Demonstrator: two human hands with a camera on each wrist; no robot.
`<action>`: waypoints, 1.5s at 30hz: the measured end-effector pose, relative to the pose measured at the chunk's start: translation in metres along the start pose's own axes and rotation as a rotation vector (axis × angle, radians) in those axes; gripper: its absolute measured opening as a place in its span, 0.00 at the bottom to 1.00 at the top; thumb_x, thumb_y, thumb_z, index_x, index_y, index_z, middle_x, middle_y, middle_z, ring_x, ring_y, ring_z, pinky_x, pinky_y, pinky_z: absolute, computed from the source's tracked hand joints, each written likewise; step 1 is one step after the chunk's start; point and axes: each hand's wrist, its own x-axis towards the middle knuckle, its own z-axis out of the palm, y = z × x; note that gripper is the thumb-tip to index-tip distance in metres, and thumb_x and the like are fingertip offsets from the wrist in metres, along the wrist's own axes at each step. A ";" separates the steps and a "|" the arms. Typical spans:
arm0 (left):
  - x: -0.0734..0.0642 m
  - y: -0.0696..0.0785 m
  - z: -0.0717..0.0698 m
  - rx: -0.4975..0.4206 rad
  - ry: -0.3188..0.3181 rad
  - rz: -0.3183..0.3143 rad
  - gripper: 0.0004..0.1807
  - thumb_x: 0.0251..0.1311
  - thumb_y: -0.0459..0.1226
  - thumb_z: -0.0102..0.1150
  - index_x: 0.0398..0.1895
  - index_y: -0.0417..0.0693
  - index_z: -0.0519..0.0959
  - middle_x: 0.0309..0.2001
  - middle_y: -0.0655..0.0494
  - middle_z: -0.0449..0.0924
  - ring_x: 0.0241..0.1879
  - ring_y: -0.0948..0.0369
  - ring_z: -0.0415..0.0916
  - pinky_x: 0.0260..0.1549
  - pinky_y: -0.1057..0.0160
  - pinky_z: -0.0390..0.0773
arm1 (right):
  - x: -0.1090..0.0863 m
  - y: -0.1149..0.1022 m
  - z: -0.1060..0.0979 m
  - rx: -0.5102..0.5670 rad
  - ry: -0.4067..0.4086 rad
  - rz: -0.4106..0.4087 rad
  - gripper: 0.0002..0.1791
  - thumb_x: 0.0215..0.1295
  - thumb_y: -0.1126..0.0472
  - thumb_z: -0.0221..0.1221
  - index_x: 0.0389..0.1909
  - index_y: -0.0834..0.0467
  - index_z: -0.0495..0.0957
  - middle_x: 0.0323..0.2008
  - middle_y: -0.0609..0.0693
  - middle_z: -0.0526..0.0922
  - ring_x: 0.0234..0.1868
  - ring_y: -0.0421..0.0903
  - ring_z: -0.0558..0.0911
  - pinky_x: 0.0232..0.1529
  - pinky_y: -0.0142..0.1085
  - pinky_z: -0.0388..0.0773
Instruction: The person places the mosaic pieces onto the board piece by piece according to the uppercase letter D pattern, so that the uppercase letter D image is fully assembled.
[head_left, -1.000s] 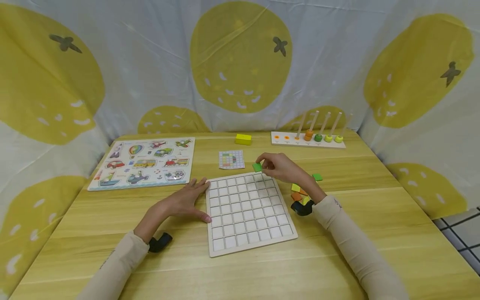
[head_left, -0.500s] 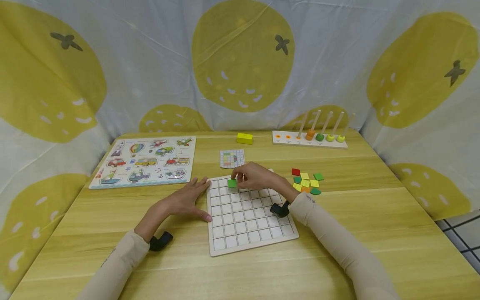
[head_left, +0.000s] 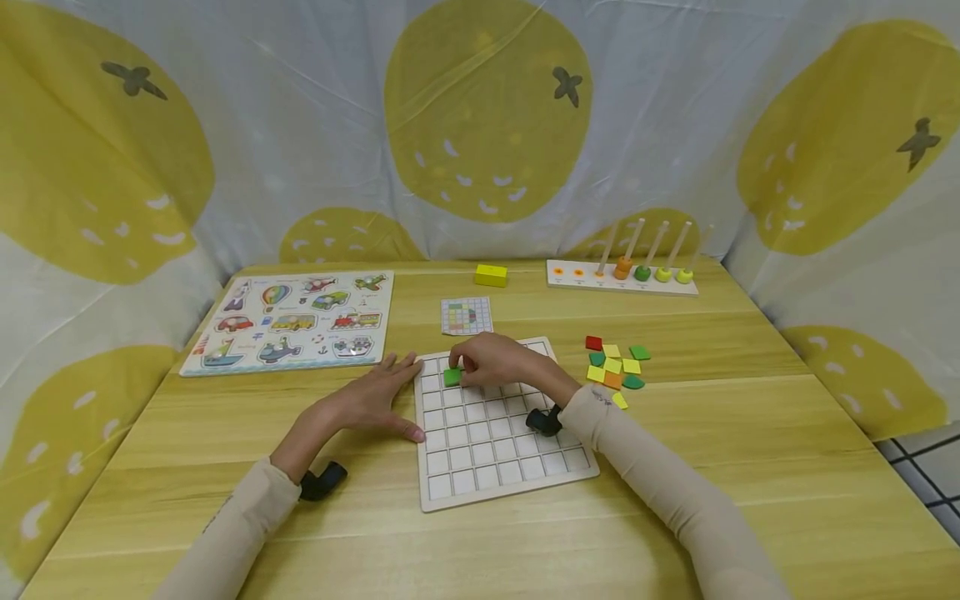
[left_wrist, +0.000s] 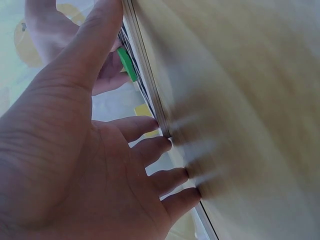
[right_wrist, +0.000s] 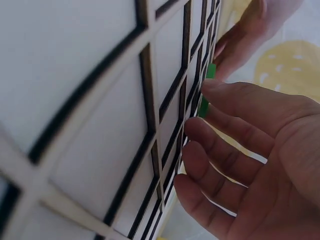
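Observation:
A wooden grid board (head_left: 491, 457) with white square cells lies in the middle of the table. My left hand (head_left: 371, 402) rests at its left edge, fingers spread, thumb touching the rim; in the left wrist view, the fingertips meet the table beside the edge. Over the board's upper left cells, my right hand (head_left: 495, 362) pinches a green square tile (head_left: 452, 377) between thumb and fingers. That tile (left_wrist: 127, 64) shows partly behind my left thumb in the left wrist view. In the right wrist view, the thumb hides part of it; whether it touches a cell I cannot tell.
Right of the board lie several loose coloured tiles (head_left: 612, 380). Behind it are a small pattern card (head_left: 466, 316) and a yellow block (head_left: 491, 276). A peg stacker (head_left: 577, 282) stands at the back right, a vehicle picture puzzle (head_left: 288, 323) at the left. A patterned cloth (head_left: 487, 125) hangs behind.
My right hand has carried the green tile left, from the board's upper right corner to its upper left cells. The loose tiles are uncovered. My left hand has stayed in place.

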 end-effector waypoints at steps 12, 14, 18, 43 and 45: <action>0.000 0.001 -0.001 0.005 0.003 0.003 0.64 0.41 0.66 0.67 0.76 0.43 0.49 0.76 0.44 0.41 0.73 0.37 0.33 0.65 0.34 0.49 | 0.002 -0.004 0.001 -0.023 -0.010 0.010 0.13 0.63 0.57 0.63 0.48 0.53 0.81 0.26 0.41 0.77 0.26 0.37 0.73 0.30 0.30 0.71; 0.000 0.001 -0.001 0.003 0.000 0.000 0.64 0.41 0.66 0.67 0.76 0.43 0.49 0.76 0.43 0.41 0.73 0.37 0.33 0.65 0.34 0.49 | 0.002 -0.004 0.002 -0.017 -0.017 0.009 0.14 0.63 0.57 0.63 0.49 0.53 0.81 0.26 0.41 0.77 0.26 0.36 0.73 0.30 0.29 0.71; -0.001 0.002 -0.001 0.001 -0.004 -0.004 0.64 0.41 0.66 0.67 0.76 0.43 0.49 0.76 0.43 0.41 0.73 0.37 0.33 0.65 0.34 0.49 | -0.001 -0.002 0.000 0.018 -0.023 0.018 0.16 0.64 0.57 0.62 0.52 0.54 0.79 0.27 0.42 0.78 0.27 0.37 0.74 0.32 0.30 0.72; 0.003 0.009 0.002 0.007 0.020 0.087 0.52 0.45 0.64 0.66 0.74 0.59 0.58 0.74 0.33 0.37 0.69 0.27 0.31 0.62 0.28 0.40 | -0.152 0.111 -0.051 0.155 0.247 0.256 0.22 0.66 0.59 0.60 0.58 0.65 0.74 0.43 0.58 0.80 0.42 0.54 0.80 0.44 0.48 0.78; 0.003 0.010 0.003 0.013 0.019 0.085 0.51 0.45 0.64 0.66 0.74 0.60 0.59 0.75 0.34 0.36 0.69 0.28 0.30 0.63 0.28 0.40 | -0.167 0.124 -0.053 0.164 0.236 0.309 0.22 0.66 0.60 0.60 0.57 0.66 0.74 0.44 0.61 0.80 0.44 0.56 0.80 0.45 0.49 0.78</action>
